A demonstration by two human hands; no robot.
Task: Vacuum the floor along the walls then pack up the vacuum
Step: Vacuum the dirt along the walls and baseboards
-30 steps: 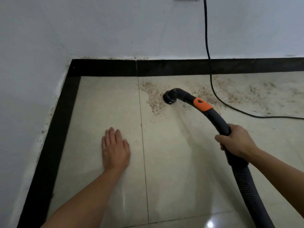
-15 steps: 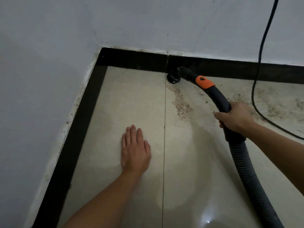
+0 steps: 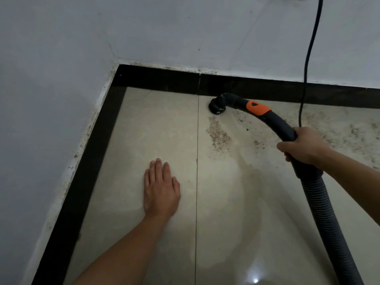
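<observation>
Resting its round mouth on the floor [image 3: 156, 124], the vacuum nozzle [image 3: 217, 106] sits just beside the black border strip [image 3: 156, 81] that runs along the far wall [image 3: 185, 33], immediately right of the grout line [image 3: 197, 182] between two cream tiles. From the nozzle a rigid curved tube [image 3: 279, 124] arcs up and to the right, carrying an orange band [image 3: 258, 108] near its front end.

The right hand [image 3: 302, 147] grips the lower end of this tube with fingers and thumb wrapped fully round it, back of the hand facing the camera. Directly below the grip the ribbed hose [image 3: 324, 212] begins and runs down to the bottom right edge of the view.

A patch of brown grit [image 3: 218, 136] lies on the tile on the near side of the nozzle, close to it but not under it. Further grit and dark specks are scattered over the tile to the right, up to the border strip.

The left hand [image 3: 160, 192] lies palm down on the left tile – fingers straight and together, holding nothing – just left of the grout line and well apart from the nozzle.

A black power cord [image 3: 308, 58] hangs down the far wall, crosses the border strip and reaches the floor close behind the right hand. A second run of black border follows the left wall, and the two runs meet at the corner.
</observation>
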